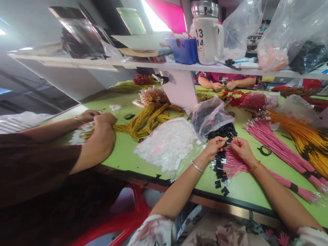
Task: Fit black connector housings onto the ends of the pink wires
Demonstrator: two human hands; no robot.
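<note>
My left hand (214, 147) is closed in a pinch on a small black connector (226, 144). Close at its right, my right hand (241, 149) pinches the end of a pink wire. Below both hands a bundle of pink wires (237, 163) with metal ends lies on the green table (179, 186), running to the lower right. Loose black connectors (219, 171) are scattered beside the wire ends, and more black connectors (222, 131) are heaped behind my hands at the mouth of a clear bag (211, 114).
A bag of white connectors (166, 143) lies left of my hands. Yellow wires (148, 119) are behind it. Black tape (264, 150) and another pink bundle (279, 145) lie right. One person works at left, another across. A shelf (153, 65) holds a mug (208, 37).
</note>
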